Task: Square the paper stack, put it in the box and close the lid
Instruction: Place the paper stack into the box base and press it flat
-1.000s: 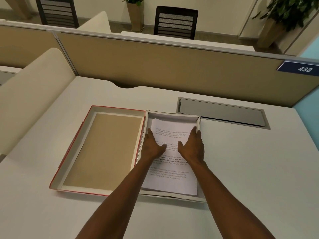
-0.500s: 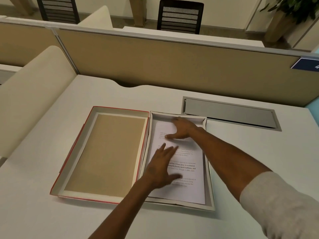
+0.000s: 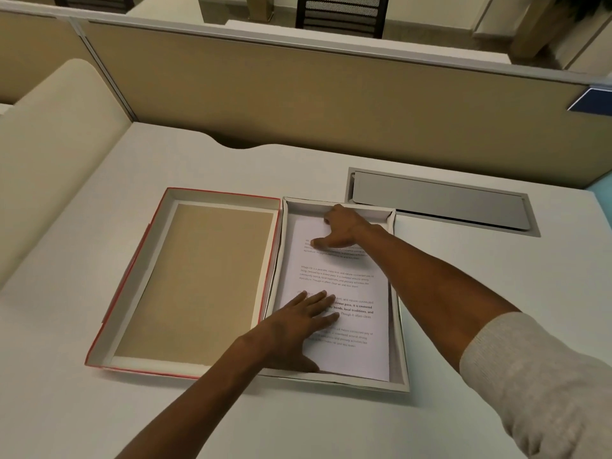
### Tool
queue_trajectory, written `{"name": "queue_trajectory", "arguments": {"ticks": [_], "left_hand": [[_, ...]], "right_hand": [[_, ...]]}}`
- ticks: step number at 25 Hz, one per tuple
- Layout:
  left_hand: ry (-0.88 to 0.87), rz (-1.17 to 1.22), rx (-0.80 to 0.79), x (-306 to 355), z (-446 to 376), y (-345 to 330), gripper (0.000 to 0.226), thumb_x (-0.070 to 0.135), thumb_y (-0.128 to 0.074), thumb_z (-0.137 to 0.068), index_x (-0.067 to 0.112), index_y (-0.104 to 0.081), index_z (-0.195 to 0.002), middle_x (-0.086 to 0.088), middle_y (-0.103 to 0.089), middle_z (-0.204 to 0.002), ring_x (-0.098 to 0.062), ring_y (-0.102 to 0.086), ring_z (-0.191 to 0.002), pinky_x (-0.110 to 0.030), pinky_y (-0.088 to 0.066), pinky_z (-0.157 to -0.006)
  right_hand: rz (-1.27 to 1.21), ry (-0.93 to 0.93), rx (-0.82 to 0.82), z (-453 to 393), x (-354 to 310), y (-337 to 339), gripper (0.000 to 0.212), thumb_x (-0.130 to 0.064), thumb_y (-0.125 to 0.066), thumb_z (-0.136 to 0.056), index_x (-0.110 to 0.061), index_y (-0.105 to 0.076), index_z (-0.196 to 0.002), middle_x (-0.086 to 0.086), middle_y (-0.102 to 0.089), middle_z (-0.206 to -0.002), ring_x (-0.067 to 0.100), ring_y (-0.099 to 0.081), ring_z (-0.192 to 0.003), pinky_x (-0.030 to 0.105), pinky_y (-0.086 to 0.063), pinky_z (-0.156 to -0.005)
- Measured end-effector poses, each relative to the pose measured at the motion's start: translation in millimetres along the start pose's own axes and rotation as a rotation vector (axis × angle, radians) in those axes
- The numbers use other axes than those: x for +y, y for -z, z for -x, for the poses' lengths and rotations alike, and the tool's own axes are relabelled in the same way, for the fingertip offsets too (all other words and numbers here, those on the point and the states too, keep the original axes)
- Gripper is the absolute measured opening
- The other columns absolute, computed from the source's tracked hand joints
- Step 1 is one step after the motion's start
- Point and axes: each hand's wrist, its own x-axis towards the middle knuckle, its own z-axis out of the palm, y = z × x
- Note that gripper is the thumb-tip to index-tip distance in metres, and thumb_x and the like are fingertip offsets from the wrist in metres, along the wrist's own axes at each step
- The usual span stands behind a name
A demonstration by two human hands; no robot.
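Note:
The printed paper stack lies flat inside the shallow white box in the middle of the desk. My left hand presses palm-down on the stack's near left part, fingers spread. At the stack's far end my right hand rests with fingers bent against the top edge and the thumb on the page. The red-edged lid lies upside down, touching the box's left side, its brown inside facing up.
A grey cable hatch is set into the desk behind and right of the box. A tan partition runs along the back, and a cream side panel stands at the left.
Both hands were side by side on the middle of the stack. My right hand has reached to the far end, and my left hand has slid toward the near part. The stack sits straighter in the box.

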Motion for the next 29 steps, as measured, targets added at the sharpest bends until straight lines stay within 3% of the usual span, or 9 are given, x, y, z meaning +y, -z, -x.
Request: {"name": "queue_trajectory", "arguments": {"ticks": [4, 7, 11, 15, 20, 23, 26, 29], "left_hand": [[-0.03, -0.111, 0.003, 2, -4, 0, 0.099, 0.063, -0.061, -0.089, 0.027, -0.008, -0.164, -0.002, 0.008, -0.173, -0.018, 0.016, -0.158, -0.04, 0.009, -0.129], [-0.078, -0.121, -0.002, 3, -4, -3, 0.09, 0.06, -0.059, -0.091, 0.029, -0.014, -0.164, -0.003, 0.0, -0.174, -0.016, 0.014, -0.157, -0.045, 0.001, -0.131], [-0.147, -0.185, -0.062, 1, -14, 3, 0.103, 0.058, -0.067, -0.087, 0.029, -0.005, -0.164, -0.005, 0.006, -0.174, -0.022, 0.012, -0.159, -0.043, 0.008, -0.129], [-0.197, -0.292, -0.059, 3, -21, -2, 0.095, 0.053, -0.07, -0.087, 0.021, -0.022, -0.162, -0.011, -0.017, -0.172, -0.031, -0.012, -0.16, -0.047, -0.003, -0.127], [-0.172, -0.288, 0.016, 1, -14, -18, 0.087, 0.048, -0.07, -0.088, 0.016, -0.03, -0.159, -0.011, -0.024, -0.17, -0.032, -0.017, -0.159, -0.049, -0.005, -0.126], [-0.158, -0.256, 0.055, 1, -12, -23, 0.087, 0.049, -0.069, -0.088, 0.019, -0.031, -0.16, -0.009, -0.02, -0.171, -0.03, -0.01, -0.16, -0.053, -0.007, -0.129], [-0.081, -0.139, 0.161, -7, -2, -18, 0.093, 0.071, -0.056, -0.086, 0.031, -0.021, -0.162, -0.002, -0.005, -0.173, -0.022, 0.006, -0.161, -0.045, 0.005, -0.128], [0.109, 0.102, 0.24, -14, 5, -14, 0.098, 0.09, -0.039, -0.082, 0.042, -0.009, -0.162, 0.011, 0.008, -0.173, -0.01, 0.021, -0.158, -0.041, 0.006, -0.127]], "right_hand": [[0.0, -0.001, 0.007, -2, 0, -1, 0.082, -0.069, -0.058, -0.083, -0.008, -0.054, -0.137, 0.013, -0.052, -0.141, 0.029, -0.051, -0.125, 0.039, -0.046, -0.103], [-0.013, -0.003, -0.002, -4, 3, 1, 0.082, -0.069, -0.054, -0.086, -0.007, -0.052, -0.14, 0.013, -0.052, -0.143, 0.03, -0.05, -0.128, 0.04, -0.045, -0.104], [0.013, -0.009, -0.042, -9, 3, 2, 0.077, -0.065, -0.045, -0.093, -0.005, -0.052, -0.141, 0.017, -0.047, -0.147, 0.032, -0.047, -0.132, 0.039, -0.041, -0.107], [0.046, -0.013, -0.056, -11, 3, -1, 0.071, -0.061, -0.041, -0.097, -0.005, -0.055, -0.139, 0.018, -0.047, -0.146, 0.033, -0.049, -0.13, 0.039, -0.043, -0.105], [0.087, 0.009, -0.068, -15, 7, -3, 0.067, -0.058, -0.038, -0.099, -0.006, -0.057, -0.137, 0.018, -0.05, -0.144, 0.032, -0.05, -0.129, 0.039, -0.043, -0.104], [0.06, 0.0, -0.072, -15, 9, -1, 0.065, -0.056, -0.041, -0.099, -0.008, -0.053, -0.141, 0.015, -0.048, -0.148, 0.031, -0.047, -0.134, 0.04, -0.04, -0.107], [-0.066, -0.013, -0.019, -6, 11, 4, 0.065, -0.055, -0.044, -0.099, -0.012, -0.045, -0.147, 0.012, -0.051, -0.149, 0.031, -0.047, -0.135, 0.041, -0.04, -0.108], [-0.345, -0.089, 0.243, 27, 12, -13, 0.061, -0.049, -0.052, -0.097, -0.013, -0.047, -0.147, 0.01, -0.049, -0.151, 0.029, -0.043, -0.139, 0.04, -0.035, -0.112]]}}
